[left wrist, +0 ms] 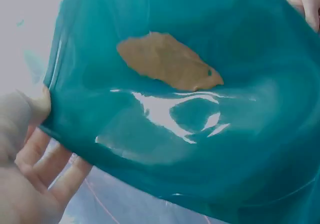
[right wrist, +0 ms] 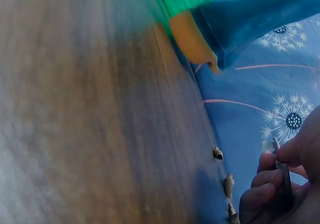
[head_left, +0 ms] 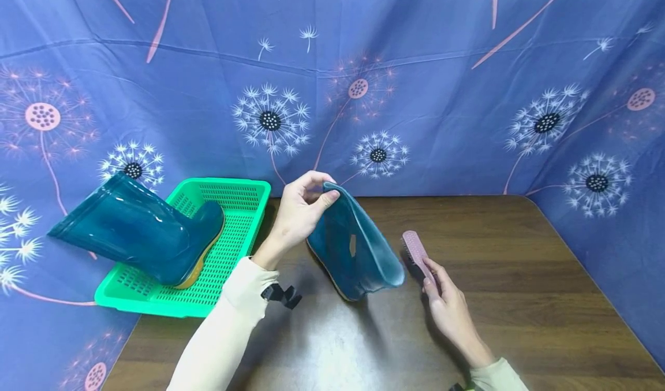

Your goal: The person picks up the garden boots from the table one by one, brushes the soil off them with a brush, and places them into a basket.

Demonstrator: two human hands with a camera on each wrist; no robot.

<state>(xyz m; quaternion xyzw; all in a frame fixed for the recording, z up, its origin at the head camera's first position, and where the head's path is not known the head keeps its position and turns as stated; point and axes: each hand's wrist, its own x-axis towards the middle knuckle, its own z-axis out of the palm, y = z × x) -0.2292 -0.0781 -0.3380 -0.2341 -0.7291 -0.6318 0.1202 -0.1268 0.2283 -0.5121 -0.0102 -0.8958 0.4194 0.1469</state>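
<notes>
My left hand (head_left: 303, 206) pinches the top rim of a teal rubber boot (head_left: 340, 246), which leans over the table with its opening toward me. A tan, mud-like patch (left wrist: 167, 61) marks its shiny surface in the left wrist view. In that view the thumb of my left hand (left wrist: 35, 169) lies on one face and the fingers on the other. My right hand (head_left: 452, 310) holds a pink brush (head_left: 415, 246) by its handle, bristles down, just right of the boot and apart from it. In the right wrist view the brush (right wrist: 285, 181) shows only edge-on.
A second teal boot (head_left: 140, 229) lies tilted in a green plastic basket (head_left: 262, 206) on the left, its shaft over the rim. Small brownish lumps (right wrist: 228, 185) appear by the wooden table's (head_left: 519, 298) edge. A blue dandelion-print cloth (head_left: 441, 119) hangs behind.
</notes>
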